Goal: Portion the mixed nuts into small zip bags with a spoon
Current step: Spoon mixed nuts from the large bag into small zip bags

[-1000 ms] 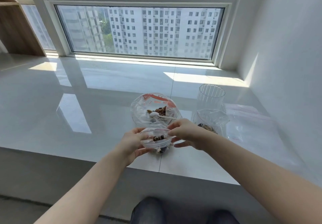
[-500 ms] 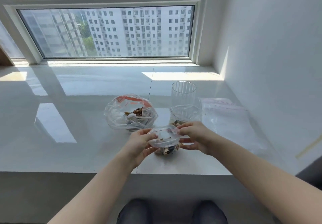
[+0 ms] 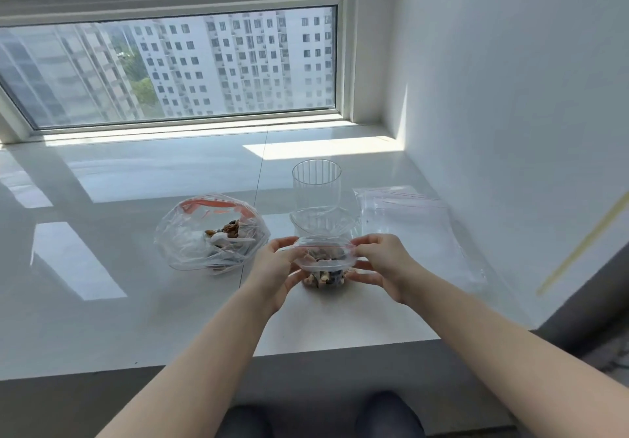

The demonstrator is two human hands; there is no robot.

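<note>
Partly hidden behind the small zip bag [image 3: 325, 260], another bag [image 3: 323, 223] blurs.

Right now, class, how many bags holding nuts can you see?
2. A small bag with nuts, gripped at its mouth by the left hand and right hand; a big bag with nuts and a spoon, to its left. Another may hide behind the small bag.

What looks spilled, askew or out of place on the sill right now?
Nothing stands out. The nuts sit inside the small zip bag, held at its mouth by the left hand and right hand, and inside the big bag with the spoon. No loose nuts show on the sill.
</note>
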